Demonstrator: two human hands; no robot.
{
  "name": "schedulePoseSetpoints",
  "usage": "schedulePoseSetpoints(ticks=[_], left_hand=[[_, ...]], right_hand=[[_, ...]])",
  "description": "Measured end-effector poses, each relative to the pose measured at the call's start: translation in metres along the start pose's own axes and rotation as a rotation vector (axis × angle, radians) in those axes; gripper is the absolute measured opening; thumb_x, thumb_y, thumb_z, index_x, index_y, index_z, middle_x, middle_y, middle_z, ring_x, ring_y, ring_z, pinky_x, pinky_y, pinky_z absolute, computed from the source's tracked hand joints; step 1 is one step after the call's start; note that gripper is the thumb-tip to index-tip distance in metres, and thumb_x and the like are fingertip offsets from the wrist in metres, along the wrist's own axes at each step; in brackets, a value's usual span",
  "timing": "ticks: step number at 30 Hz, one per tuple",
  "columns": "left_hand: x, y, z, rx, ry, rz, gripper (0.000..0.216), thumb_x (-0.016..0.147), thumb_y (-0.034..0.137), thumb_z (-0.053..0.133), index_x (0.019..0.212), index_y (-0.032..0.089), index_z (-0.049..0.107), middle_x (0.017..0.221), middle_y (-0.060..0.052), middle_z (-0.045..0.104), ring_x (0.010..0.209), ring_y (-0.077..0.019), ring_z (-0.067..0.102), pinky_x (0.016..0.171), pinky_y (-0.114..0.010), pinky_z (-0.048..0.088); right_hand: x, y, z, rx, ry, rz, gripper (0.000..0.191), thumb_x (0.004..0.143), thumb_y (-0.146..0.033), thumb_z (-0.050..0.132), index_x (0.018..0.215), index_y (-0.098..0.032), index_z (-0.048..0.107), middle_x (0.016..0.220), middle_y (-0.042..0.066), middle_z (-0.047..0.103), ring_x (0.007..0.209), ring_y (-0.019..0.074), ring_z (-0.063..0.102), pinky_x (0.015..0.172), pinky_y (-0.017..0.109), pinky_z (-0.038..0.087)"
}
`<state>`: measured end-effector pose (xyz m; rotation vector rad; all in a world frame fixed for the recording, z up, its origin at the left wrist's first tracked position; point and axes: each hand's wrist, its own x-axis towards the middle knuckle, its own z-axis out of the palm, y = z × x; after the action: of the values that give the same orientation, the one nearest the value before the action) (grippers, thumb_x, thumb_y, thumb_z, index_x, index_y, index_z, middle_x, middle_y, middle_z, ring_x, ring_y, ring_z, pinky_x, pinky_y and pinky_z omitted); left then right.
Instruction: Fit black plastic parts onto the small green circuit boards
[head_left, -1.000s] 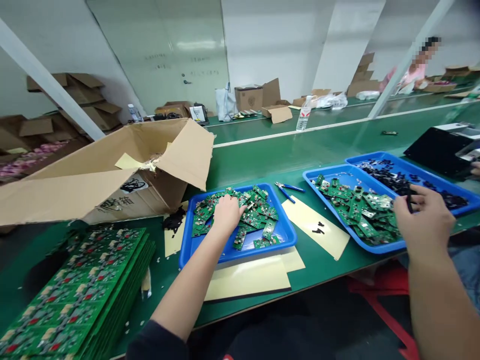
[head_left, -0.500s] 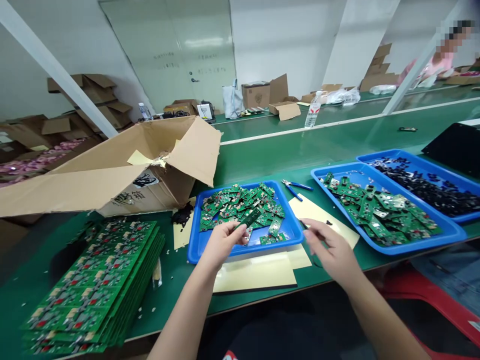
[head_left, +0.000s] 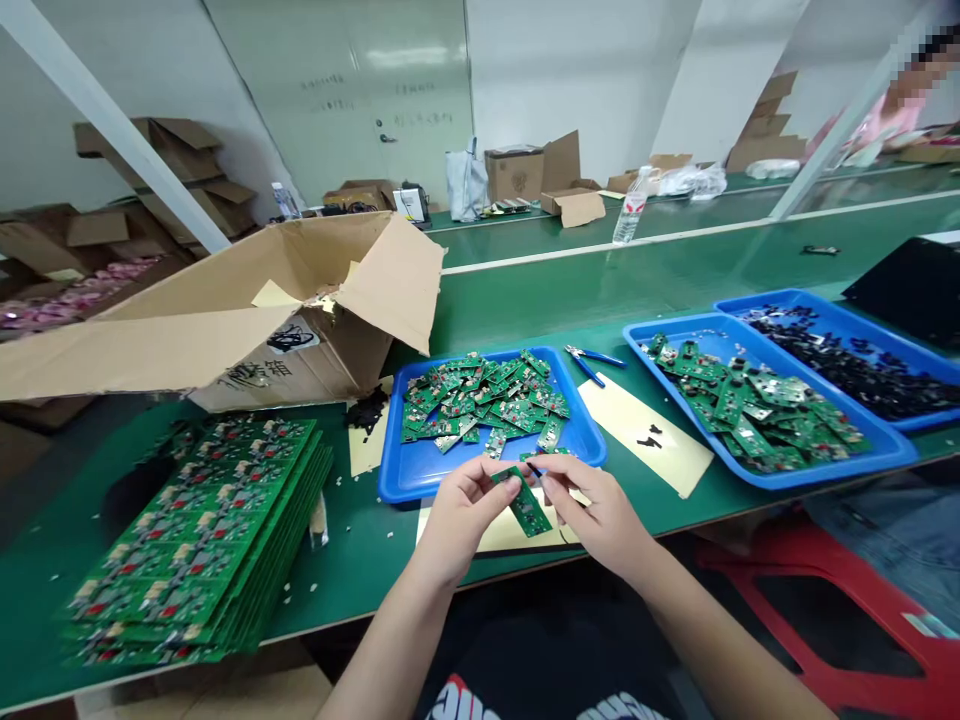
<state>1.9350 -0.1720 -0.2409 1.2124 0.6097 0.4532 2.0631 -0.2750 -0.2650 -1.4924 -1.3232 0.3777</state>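
My left hand [head_left: 466, 515] pinches a small green circuit board [head_left: 529, 506] by its upper left part, in front of the blue tray [head_left: 397, 478]. My right hand [head_left: 596, 512] is closed on a slim dark tool [head_left: 534, 471], whose kind I cannot make out. The tool's tip meets the board's upper edge, and a thin dark curved end shows below the palm. Many small circuit boards [head_left: 487, 400] lie heaped in the tray. Under my hands is a pale yellow sheet [head_left: 491, 538]. Small black pieces [head_left: 651, 437] lie on another yellow sheet [head_left: 679, 460] to the right.
Blue-handled cutters [head_left: 589, 362] lie behind the right sheet. A second blue tray [head_left: 787, 478] holds more boards; a third tray [head_left: 795, 298] holds black parts. Stacked board panels [head_left: 202, 540] and an open carton [head_left: 315, 360] stand left. A red stool [head_left: 817, 610] is at right.
My right hand has come left with the slim tool to the board. My left hand has drawn the board nearer and turned it. More black pieces show on the right sheet.
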Motion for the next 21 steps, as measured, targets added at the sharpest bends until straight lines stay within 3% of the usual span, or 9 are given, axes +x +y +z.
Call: schedulePoseSetpoints(ticks=[4, 7, 11, 21], left_hand=[[0.002, -0.004, 0.005, -0.061, 0.057, -0.046, 0.029, 0.061, 0.035, 0.076, 0.063, 0.015, 0.054, 0.060, 0.004, 0.054, 0.057, -0.0076, 0.048, 0.060, -0.021, 0.041], [0.002, -0.002, 0.005, -0.023, 0.062, -0.051, 0.031, 0.060, 0.035, 0.076, 0.062, 0.015, 0.053, 0.057, 0.005, 0.052, 0.055, -0.0078, 0.047, 0.059, -0.021, 0.040], [0.000, 0.002, 0.005, 0.062, 0.052, -0.023, 0.031, 0.059, 0.036, 0.076, 0.061, 0.015, 0.054, 0.058, 0.004, 0.052, 0.058, -0.0090, 0.047, 0.059, -0.022, 0.039], [-0.004, 0.001, 0.004, 0.146, -0.002, -0.040, 0.033, 0.061, 0.039, 0.074, 0.062, 0.014, 0.052, 0.058, 0.003, 0.050, 0.058, -0.0088, 0.046, 0.057, -0.021, 0.037]], right_hand=[[-0.002, 0.003, 0.003, -0.058, -0.018, 0.003, 0.022, 0.089, -0.022, 0.040, 0.100, -0.016, 0.058, 0.082, 0.007, 0.066, 0.062, 0.0137, 0.059, 0.060, 0.026, 0.049], [-0.002, 0.006, 0.003, -0.075, -0.037, 0.029, 0.020, 0.088, -0.023, 0.041, 0.099, -0.018, 0.057, 0.083, 0.007, 0.066, 0.071, 0.0168, 0.061, 0.067, 0.029, 0.049], [-0.001, 0.005, 0.000, 0.031, -0.148, 0.155, 0.017, 0.087, -0.025, 0.042, 0.099, -0.018, 0.052, 0.069, 0.002, 0.059, 0.060, 0.0138, 0.058, 0.058, 0.026, 0.047], [0.000, -0.003, -0.009, 0.308, -0.281, 0.509, 0.015, 0.081, -0.028, 0.051, 0.091, -0.019, 0.045, 0.063, -0.005, 0.052, 0.047, 0.0090, 0.054, 0.049, 0.022, 0.042]])
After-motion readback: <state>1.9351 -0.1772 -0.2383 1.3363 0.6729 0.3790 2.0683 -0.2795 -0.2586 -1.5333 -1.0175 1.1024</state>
